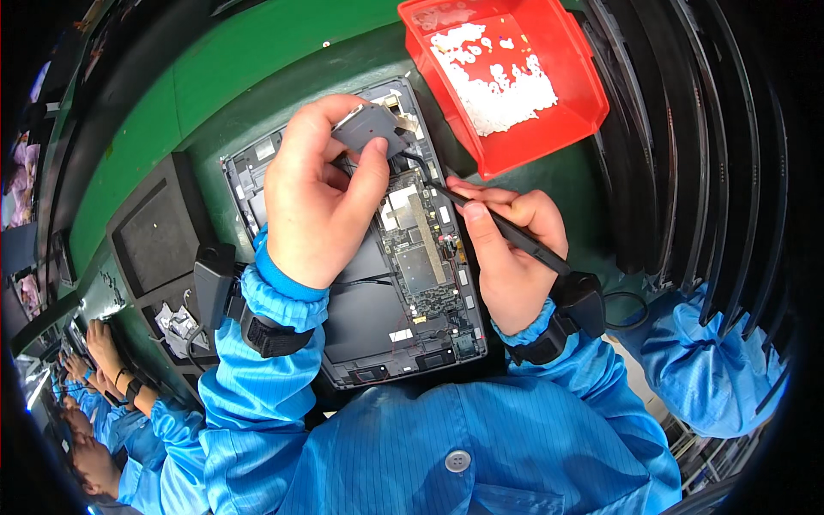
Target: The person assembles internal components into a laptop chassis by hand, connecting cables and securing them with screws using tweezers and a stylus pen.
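Observation:
An opened tablet-like device (356,322) lies in front of me, with its circuit board (421,266) bare along the right side. Above its far end, my left hand (322,202) pinches a small flat grey plate (371,129) between thumb and fingers. My right hand (515,249) grips a slim black tool (519,239) with a bent tip, shaped like curved tweezers. The tip reaches in beside the grey plate, near the board's upper end. Whether it touches anything there, I cannot tell. My left hand covers part of the device's left half.
A red bin (549,142) with many small white pieces stands at the far right. Beyond it is a row of upright dark panels (678,137). Black foam trays (159,240) lie at left on the green mat (232,51). Another person's hand (103,348) works at far left.

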### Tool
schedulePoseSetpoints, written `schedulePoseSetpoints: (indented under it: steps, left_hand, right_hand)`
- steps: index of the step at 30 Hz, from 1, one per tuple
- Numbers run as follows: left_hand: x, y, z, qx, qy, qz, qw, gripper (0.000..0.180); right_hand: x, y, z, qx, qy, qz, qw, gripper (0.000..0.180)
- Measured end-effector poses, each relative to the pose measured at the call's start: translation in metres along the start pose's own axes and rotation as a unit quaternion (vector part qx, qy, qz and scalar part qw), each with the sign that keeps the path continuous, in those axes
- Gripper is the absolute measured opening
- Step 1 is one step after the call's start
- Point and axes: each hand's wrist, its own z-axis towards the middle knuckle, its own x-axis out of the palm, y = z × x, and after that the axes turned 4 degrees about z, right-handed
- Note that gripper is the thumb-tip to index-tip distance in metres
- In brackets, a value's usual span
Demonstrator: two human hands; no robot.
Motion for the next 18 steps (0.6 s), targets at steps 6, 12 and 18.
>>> schedulePoseSetpoints:
  steps: [6,12,18]
  left_hand:
    - [-0.002,0.008,0.002,0.027,0.006,0.155,0.987,0.027]
    - [-0.003,0.004,-0.001,0.001,0.038,0.201,0.979,0.036]
    - [-0.003,-0.005,-0.003,0.056,0.038,0.301,0.951,0.066]
  right_hand:
    - [-0.002,-0.008,0.001,-0.086,0.018,-0.080,0.993,0.016]
    - [-0.004,-0.012,0.001,-0.184,0.052,-0.153,0.970,0.019]
    - [-0.004,-0.014,0.002,-0.222,0.059,-0.168,0.959,0.020]
